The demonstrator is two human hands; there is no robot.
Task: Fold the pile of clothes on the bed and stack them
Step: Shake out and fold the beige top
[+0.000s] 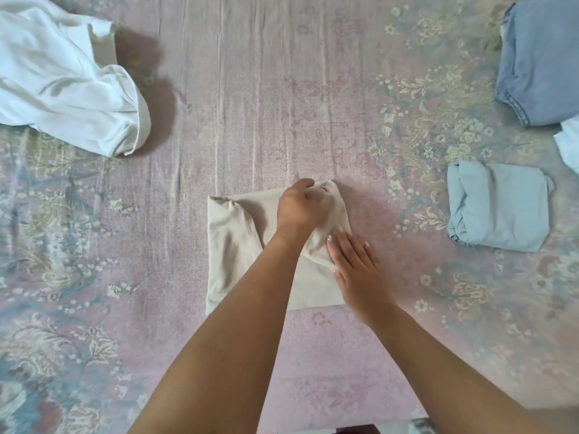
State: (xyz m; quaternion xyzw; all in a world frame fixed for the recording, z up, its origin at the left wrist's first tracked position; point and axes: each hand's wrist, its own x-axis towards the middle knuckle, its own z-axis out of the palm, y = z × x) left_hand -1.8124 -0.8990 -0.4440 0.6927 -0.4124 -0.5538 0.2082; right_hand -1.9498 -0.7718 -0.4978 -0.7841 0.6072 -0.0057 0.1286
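- Completed work, judged from the layout: three folded items lie at the right side of the bed [313, 73]. These are a folded denim garment [539, 57] at the far right corner, a folded light-blue garment [498, 205] nearer the person, and the corner of a white folded item [570, 142] between them at the frame edge.
- The folded items lie side by side, not on top of one another, so the stacking step appears not yet done.
- Work in hand: a beige garment [232, 245] lies on the bed directly in front of the person, already reduced to a compact, roughly square shape. Its fold appears close to finished.
- Work remaining: a crumpled white garment [62, 79] lies unfolded at the far left of the bed, well apart from both hands. No other unfolded clothes are in view.
- Left hand [297, 208]: fingers curled, gripping a raised bunch of fabric at the far right corner of the beige garment.
- Right hand [357, 267]: fingers straight and together, pressed flat on the near right part of the beige garment, holding it down.
- The two hands sit close together on the right half of the beige garment, the left forearm crossing over its middle. The left half of the garment is uncovered.
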